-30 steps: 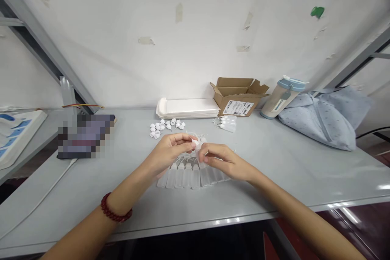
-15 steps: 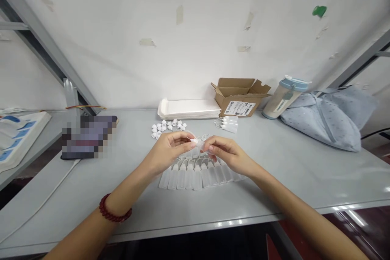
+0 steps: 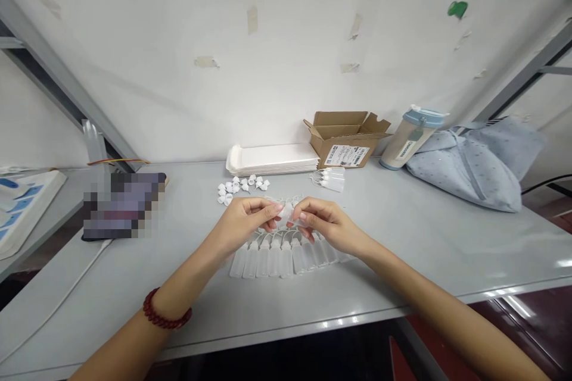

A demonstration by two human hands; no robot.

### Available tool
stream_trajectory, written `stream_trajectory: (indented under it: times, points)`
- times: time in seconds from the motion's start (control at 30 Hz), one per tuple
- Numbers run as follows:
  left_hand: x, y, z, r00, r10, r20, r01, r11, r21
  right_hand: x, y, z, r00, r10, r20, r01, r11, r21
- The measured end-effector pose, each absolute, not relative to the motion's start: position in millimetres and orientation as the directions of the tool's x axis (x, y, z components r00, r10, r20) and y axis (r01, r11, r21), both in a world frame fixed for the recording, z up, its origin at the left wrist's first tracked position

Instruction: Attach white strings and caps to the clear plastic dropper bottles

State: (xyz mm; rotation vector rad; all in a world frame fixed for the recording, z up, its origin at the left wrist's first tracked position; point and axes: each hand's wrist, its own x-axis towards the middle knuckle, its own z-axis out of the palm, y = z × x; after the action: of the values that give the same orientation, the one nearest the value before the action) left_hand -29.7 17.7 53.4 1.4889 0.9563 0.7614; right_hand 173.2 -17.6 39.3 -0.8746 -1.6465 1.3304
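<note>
Above the middle of the table, my right hand (image 3: 328, 223) pinches a small translucent plastic bottle (image 3: 289, 214) between thumb and fingers, which cover much of it. Close beside the bottle's other end, my left hand (image 3: 248, 220) has thumb and forefinger pressed together; whatever is between them is hidden. Under both hands lie several similar bottles (image 3: 263, 262) fanned out in a row, with thin curved white tails at their tops. Small white caps (image 3: 235, 184) are scattered just beyond my left hand.
Behind the hands are a stack of white trays (image 3: 274, 159), an open cardboard box (image 3: 344, 143) and a few more bottles (image 3: 333, 178). A tumbler (image 3: 409, 140) and a light blue cloth bag (image 3: 465, 169) stand right. Left lies a phone (image 3: 125, 202) with a cable (image 3: 58, 303).
My left fingertips have drawn slightly away from the bottle, and the white cap seen between them before is hidden now. The whole view has shifted a little.
</note>
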Motion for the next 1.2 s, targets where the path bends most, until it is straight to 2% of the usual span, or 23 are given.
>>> stream_trajectory:
  times: [0.07,0.23,0.3,0.5,0.73,0.83,1.07,1.2]
  points:
    - [-30.7,17.6,54.2,0.479,0.875,-0.066,0.182,-0.025,0.983,174.0,-16.1,37.6,-0.418,0.894,0.163,0.017,0.187,-0.982]
    - [-29.7,14.5,58.4,0.495,0.865,0.08,0.146,-0.174,0.974,176.8,-12.8,31.8,-0.424,0.895,0.136,0.03,0.164,-0.986]
    - [-28.5,13.7,58.9,0.477,0.874,0.094,0.146,-0.184,0.972,177.2,-12.6,30.7,-0.422,0.896,0.138,0.022,0.162,-0.987]
    - [-27.4,13.7,56.5,0.485,0.874,-0.018,0.289,-0.141,0.947,175.4,-14.1,32.3,-0.394,0.907,0.152,0.024,0.175,-0.984]
    - [-25.1,8.3,57.1,0.426,0.904,-0.047,0.415,-0.149,0.898,173.6,-15.4,34.0,-0.384,0.912,0.146,0.052,0.179,-0.983]
    - [-25.3,8.1,57.1,0.444,0.896,-0.027,0.395,-0.169,0.903,174.5,-14.7,33.9,-0.37,0.919,0.138,0.053,0.169,-0.984]
    - [-26.4,10.8,52.2,0.473,0.879,0.057,0.23,-0.186,0.955,176.0,-12.6,35.1,-0.368,0.925,0.095,-0.003,0.101,-0.995]
    - [-26.8,11.7,50.8,0.458,0.884,0.094,0.221,-0.215,0.951,176.6,-12.6,36.4,-0.371,0.926,0.065,-0.045,0.052,-0.998]
